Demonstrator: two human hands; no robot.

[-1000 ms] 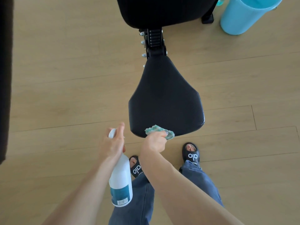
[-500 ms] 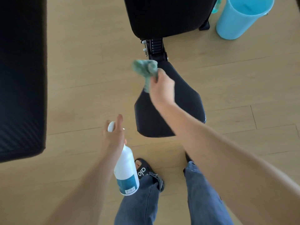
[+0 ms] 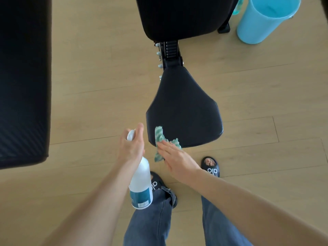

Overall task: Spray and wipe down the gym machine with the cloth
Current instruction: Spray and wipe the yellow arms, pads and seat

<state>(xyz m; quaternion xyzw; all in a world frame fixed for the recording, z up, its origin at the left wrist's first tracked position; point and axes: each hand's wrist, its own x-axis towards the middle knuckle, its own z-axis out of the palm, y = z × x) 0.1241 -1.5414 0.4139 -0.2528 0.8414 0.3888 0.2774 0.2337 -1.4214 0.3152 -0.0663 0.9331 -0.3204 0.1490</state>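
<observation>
The gym machine's black padded seat [image 3: 184, 107] juts toward me, joined by a black metal bracket [image 3: 171, 54] to a larger black pad [image 3: 182, 16] at the top. A green-and-white cloth [image 3: 160, 137] lies over the seat's near left corner, part of it hanging below the edge. My right hand [image 3: 174, 157] presses the cloth against that corner with straight fingers. My left hand [image 3: 130, 144] grips the neck of a white spray bottle [image 3: 141, 183] with a teal label, just left of the seat, forefinger stretched over the spray head.
A light blue bucket [image 3: 262, 22] stands on the wooden floor at the top right, beside the machine's foot. A large black padded surface [image 3: 23, 77] fills the left side. My feet in black slides [image 3: 211, 167] stand just below the seat.
My right hand has come back from the far end of the seat to its near left corner, bringing the cloth down with it, and now lies flat. The left hand stays on the bottle.
</observation>
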